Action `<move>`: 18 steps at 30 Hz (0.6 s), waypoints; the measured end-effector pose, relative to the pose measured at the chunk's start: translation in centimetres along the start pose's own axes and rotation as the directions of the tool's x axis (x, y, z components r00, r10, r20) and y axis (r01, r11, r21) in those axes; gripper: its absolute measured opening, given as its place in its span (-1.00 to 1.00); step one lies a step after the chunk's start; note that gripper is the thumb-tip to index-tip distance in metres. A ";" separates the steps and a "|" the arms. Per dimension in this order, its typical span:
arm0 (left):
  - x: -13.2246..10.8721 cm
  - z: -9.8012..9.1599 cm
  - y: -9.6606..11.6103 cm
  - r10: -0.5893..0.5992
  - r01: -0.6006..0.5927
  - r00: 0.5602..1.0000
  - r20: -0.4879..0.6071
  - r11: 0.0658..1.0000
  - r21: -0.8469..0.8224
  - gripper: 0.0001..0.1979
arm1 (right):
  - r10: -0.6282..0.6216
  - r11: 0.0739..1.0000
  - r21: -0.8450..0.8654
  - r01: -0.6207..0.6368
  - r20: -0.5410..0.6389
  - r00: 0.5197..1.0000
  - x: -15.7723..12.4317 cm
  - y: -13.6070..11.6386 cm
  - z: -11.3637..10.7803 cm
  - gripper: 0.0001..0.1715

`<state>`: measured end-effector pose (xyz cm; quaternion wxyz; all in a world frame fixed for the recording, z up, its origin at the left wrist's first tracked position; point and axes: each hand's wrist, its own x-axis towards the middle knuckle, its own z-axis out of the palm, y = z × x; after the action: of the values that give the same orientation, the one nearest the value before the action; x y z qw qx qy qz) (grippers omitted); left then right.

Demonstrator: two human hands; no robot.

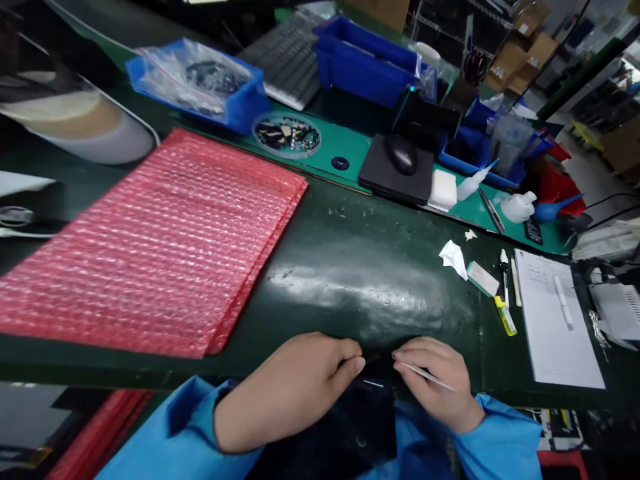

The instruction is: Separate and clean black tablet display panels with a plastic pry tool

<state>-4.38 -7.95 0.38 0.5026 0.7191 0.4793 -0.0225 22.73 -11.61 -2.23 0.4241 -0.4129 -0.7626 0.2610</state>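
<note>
My left hand (300,387) is near the front edge of the dark green table mat (350,267), its thumb and fingers pinched together. Whatever lies between those fingertips is too dark and small to make out. Across a small gap, my right hand (435,377) holds a thin pale stick (427,375) between thumb and fingers, slanting down to the right. Below and between the hands is a dark, glossy flat object (367,413), partly hidden by my left hand and wrist. Both hands wear no gloves, and blue sleeves cover the forearms.
Red bubble wrap bags (165,247) cover the left side. Toward the right are a crumpled tissue (453,259), an eraser-like block (483,279), a yellow-labelled tube (505,316) and a notepad with a pen (555,347). Blue bins (367,63), a keyboard (290,57) and bottles stand behind.
</note>
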 end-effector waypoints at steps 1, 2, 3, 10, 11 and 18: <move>0.0 0.0 0.1 -0.003 0.003 1.000 0.005 1.000 0.006 -0.58 | 0.001 1.000 -0.002 -0.001 0.000 1.000 0.1 -0.1 -0.1 -0.73; 0.0 0.0 0.2 -0.008 0.008 1.000 0.012 1.000 0.011 -0.59 | 0.007 1.000 -0.003 -0.007 -0.002 1.000 0.2 -0.2 -0.2 -0.73; 0.0 0.0 0.2 -0.014 0.013 1.000 0.019 1.000 0.014 -0.59 | 0.017 1.000 -0.004 -0.017 -0.007 1.000 0.2 -0.3 -0.2 -0.72; 0.2 -0.2 0.2 0.017 -0.017 1.000 -0.018 1.000 -0.021 -0.55 | 0.086 0.996 0.006 -0.086 -0.040 0.995 0.3 -0.5 -0.4 -0.70; 0.2 -0.2 0.1 0.022 -0.023 1.000 -0.019 0.999 -0.033 -0.54 | 0.090 0.996 0.005 -0.090 -0.041 0.995 0.3 -0.4 -0.3 -0.69; 0.5 -0.3 0.1 -0.003 0.003 1.000 0.009 0.998 -0.070 -0.56 | 0.063 0.998 0.006 -0.063 -0.021 0.998 0.2 -0.6 0.1 -0.58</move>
<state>-4.20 -7.43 0.35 0.5296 0.7002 0.4787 -0.0096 22.39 -11.77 -1.77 0.4246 -0.4384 -0.7440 0.2719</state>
